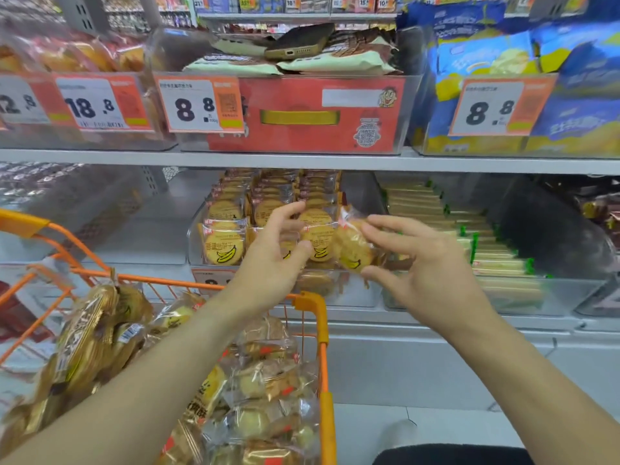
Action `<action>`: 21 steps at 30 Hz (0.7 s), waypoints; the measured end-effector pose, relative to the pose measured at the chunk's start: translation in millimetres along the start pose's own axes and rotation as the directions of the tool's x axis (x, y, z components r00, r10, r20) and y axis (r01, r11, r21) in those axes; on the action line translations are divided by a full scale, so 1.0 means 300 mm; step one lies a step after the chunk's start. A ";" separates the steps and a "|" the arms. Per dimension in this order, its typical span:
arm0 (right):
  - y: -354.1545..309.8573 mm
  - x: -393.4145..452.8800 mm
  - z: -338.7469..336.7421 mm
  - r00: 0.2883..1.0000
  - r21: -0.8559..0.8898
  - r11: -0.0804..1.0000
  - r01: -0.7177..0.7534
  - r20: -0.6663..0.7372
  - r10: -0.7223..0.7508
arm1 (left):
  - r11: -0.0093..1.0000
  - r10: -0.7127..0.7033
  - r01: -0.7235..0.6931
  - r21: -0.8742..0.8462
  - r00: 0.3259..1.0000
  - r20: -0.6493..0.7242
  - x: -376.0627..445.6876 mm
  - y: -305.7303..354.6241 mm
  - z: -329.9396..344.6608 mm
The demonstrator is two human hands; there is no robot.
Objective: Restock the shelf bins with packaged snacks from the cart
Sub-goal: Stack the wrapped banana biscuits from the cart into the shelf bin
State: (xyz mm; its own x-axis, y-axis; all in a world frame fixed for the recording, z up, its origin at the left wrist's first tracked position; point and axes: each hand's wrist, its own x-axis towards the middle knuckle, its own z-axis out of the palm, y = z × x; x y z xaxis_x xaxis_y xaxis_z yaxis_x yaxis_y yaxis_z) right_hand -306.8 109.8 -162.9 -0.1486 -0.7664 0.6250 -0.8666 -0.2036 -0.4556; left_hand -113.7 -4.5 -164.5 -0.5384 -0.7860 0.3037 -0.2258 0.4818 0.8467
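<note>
A clear shelf bin (196, 243) on the lower shelf holds upright rows of round banana-biscuit packets (223, 245). My right hand (426, 266) grips one clear packet of banana biscuits (352, 248) at the bin's right front, tilted. My left hand (275, 250) is just left of it with fingers spread, in front of the packet rows, holding nothing that I can see. The orange cart (317, 317) at lower left is heaped with packaged snacks (261, 380) in clear and gold wrappers.
Right of the biscuit bin is a clear bin of green-edged wafer packs (486, 250). The upper shelf holds a red box in a clear bin (302, 112), a phone (298, 41) lying on its packets, blue-yellow bags (503, 62), and price tags (198, 105). Left lower bin (100, 209) looks nearly empty.
</note>
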 end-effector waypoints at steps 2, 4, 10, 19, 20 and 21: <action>0.005 0.028 -0.006 0.995 -0.118 0.990 -0.076 -0.072 0.068 | 0.942 0.152 -0.154 0.298 0.988 0.031 0.017 -0.026 0.017; -0.003 0.068 0.004 0.988 -0.222 0.965 -0.136 -0.099 0.117 | 0.818 0.208 -0.241 0.522 0.971 0.123 0.038 -0.067 0.038; 0.054 0.236 0.124 0.970 -0.547 0.823 -0.154 0.077 0.233 | 0.676 0.136 -0.253 0.692 0.966 0.220 0.018 -0.164 0.136; 0.156 0.398 0.268 0.887 -0.753 0.655 -0.065 0.258 0.384 | 0.655 0.158 -0.260 0.710 0.965 0.208 0.023 -0.214 0.140; 0.164 0.415 0.278 0.867 -0.755 0.653 -0.059 0.285 0.408 | 0.652 0.160 -0.262 0.712 0.965 0.208 0.024 -0.218 0.140; 0.171 0.432 0.285 0.853 -0.754 0.655 -0.055 0.305 0.423 | 0.650 0.162 -0.263 0.713 0.965 0.208 0.025 -0.220 0.141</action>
State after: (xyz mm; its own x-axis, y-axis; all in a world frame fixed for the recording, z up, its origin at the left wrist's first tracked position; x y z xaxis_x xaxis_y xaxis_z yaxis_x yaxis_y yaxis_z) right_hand -329.7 -52.0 -159.5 -0.3481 -0.9258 0.1471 -0.9184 0.3683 0.1448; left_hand -137.1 -26.0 -236.5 -0.7246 -0.5999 0.3393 -0.5843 0.7958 0.1592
